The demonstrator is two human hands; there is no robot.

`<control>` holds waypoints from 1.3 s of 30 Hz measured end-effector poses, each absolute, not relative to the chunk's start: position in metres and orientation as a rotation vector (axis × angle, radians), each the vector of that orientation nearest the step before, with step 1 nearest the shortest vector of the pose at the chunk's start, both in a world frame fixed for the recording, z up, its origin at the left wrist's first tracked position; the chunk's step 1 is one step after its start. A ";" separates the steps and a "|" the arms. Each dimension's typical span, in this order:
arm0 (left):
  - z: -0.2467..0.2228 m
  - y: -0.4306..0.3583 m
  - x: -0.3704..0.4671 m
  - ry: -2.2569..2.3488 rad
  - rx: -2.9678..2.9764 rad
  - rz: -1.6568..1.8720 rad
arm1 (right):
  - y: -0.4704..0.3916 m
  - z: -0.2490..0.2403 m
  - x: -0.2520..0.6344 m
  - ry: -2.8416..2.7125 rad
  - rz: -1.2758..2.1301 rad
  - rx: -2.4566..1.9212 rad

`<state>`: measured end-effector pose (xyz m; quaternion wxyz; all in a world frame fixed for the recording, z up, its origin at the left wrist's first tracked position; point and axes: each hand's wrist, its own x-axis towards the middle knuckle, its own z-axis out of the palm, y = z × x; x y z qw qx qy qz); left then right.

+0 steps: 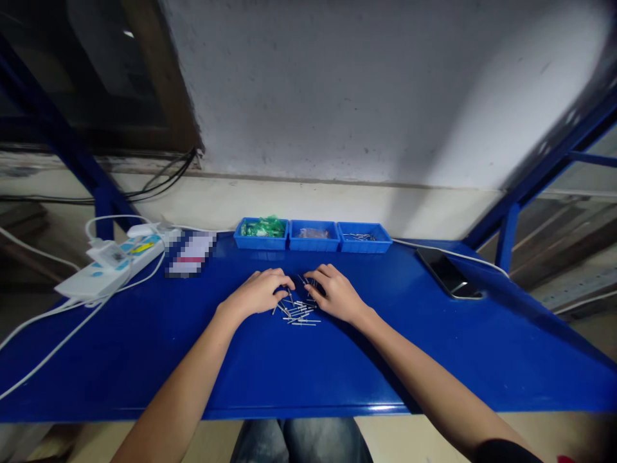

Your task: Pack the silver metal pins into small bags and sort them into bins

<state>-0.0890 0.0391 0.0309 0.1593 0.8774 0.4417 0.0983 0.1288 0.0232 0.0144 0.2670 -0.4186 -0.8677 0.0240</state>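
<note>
Several thin silvery metal pins, like rivets (pixel 301 312), lie in a loose pile on the blue table (pixel 270 373). At the left edge of the pile is my left hand (pixel 263 291), its thumb and curled fingers close together around a pin; the exact hold is too small to make out. My right hand (pixel 336 293) is at the pile's right edge, fingers bent over a few pins, with thin pins showing by its fingertips. Whether it grips them is unclear.
Three blue bins stand by the wall: one with green plastic (pixel 263 243), one with clear bags (pixel 313 244), one with metal pins (pixel 365 247). A white power strip (pixel 110 267) with cables and a blurred-out card (pixel 191 254) lie left, a phone (pixel 448 273) right.
</note>
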 end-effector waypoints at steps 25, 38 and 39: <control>0.043 0.032 -0.069 1.082 2.408 0.792 | 0.020 0.019 0.129 -2.186 0.054 -1.041; 0.041 0.032 -0.067 1.007 2.346 0.859 | 0.019 0.021 0.131 -2.127 0.073 -0.870; 0.042 0.032 -0.066 1.012 2.348 0.855 | 0.020 0.021 0.131 -2.127 0.067 -0.869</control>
